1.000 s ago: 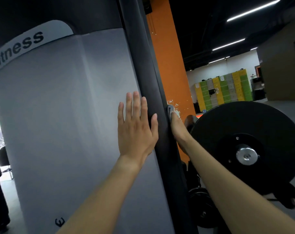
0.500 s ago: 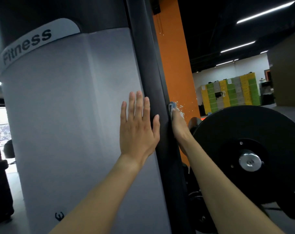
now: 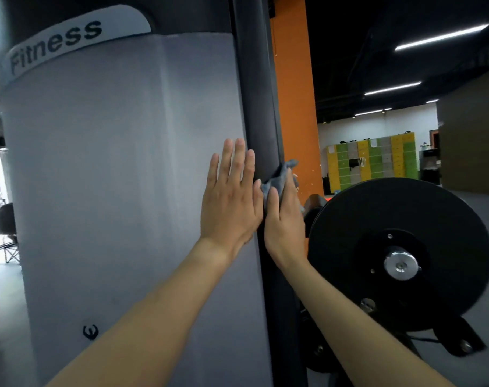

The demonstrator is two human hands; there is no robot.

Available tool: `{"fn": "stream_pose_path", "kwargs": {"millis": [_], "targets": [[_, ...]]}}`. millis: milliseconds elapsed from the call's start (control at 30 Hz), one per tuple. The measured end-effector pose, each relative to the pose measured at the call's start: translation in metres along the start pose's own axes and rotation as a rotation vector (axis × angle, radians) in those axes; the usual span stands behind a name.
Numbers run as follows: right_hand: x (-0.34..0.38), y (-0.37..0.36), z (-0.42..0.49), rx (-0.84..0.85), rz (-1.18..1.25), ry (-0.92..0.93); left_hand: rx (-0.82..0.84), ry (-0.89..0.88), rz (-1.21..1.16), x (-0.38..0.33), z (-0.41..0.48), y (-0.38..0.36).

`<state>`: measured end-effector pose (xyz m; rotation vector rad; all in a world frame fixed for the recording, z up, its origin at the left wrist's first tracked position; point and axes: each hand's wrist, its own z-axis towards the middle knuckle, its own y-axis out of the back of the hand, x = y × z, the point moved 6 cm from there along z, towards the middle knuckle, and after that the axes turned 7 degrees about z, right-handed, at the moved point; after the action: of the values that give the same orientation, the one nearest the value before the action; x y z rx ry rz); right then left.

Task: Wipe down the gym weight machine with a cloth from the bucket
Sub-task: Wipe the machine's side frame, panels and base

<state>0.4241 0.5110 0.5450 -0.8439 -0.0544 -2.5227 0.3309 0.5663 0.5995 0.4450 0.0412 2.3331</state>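
Right hand (image 3: 284, 222) grips a bunched grey-blue cloth (image 3: 277, 178). The thumb is curled over the cloth's left side and the fingers are wrapped round it, mostly hidden. It presses the cloth against the right edge of a dark upright column (image 3: 254, 93) on the weight machine (image 3: 154, 275). A loose corner of the cloth sticks up above the fingers.

Left hand (image 3: 232, 202) lies flat on the machine's grey panel (image 3: 112, 177), just left of the column. Its fingers are straight, close together and pointing up, and it holds nothing. The two hands sit side by side, with the left thumb touching or almost touching the cloth.

A white band reading "Fitness" (image 3: 56, 46) curves across the top of the panel, and a small black logo (image 3: 90, 332) sits low on it.

To the right of the column, near the right forearm, stands a large black disc (image 3: 422, 219) with a chrome hub (image 3: 401, 266). An orange pillar (image 3: 293, 93) rises just behind the column. Far off on the right, yellow, green and grey lockers (image 3: 372, 163) line a white wall under strip lights (image 3: 441, 37) on a dark ceiling.
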Motion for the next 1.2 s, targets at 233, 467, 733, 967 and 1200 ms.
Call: {"fn": "stream_pose_path", "kwargs": {"millis": [233,467,733,967,1200], "targets": [[0.029,-0.006,0.033,0.026,-0.147,0.025,0.031,-0.064,-0.178,0.013,-0.007,0.01],[-0.007,-0.003,-0.04,0.022,-0.166,-0.051,0.033,0.082,-0.244,0.024,-0.069,0.016],[0.005,-0.01,-0.016,-0.061,-0.256,-0.093,0.054,0.023,-0.27,0.028,-0.079,0.01],[-0.027,0.0,-0.075,-0.028,-0.289,-0.102,0.052,0.072,-0.261,0.02,-0.084,0.006],[-0.017,-0.002,-0.051,-0.07,-0.312,-0.183,0.042,0.089,-0.259,0.019,-0.084,0.005]]}}
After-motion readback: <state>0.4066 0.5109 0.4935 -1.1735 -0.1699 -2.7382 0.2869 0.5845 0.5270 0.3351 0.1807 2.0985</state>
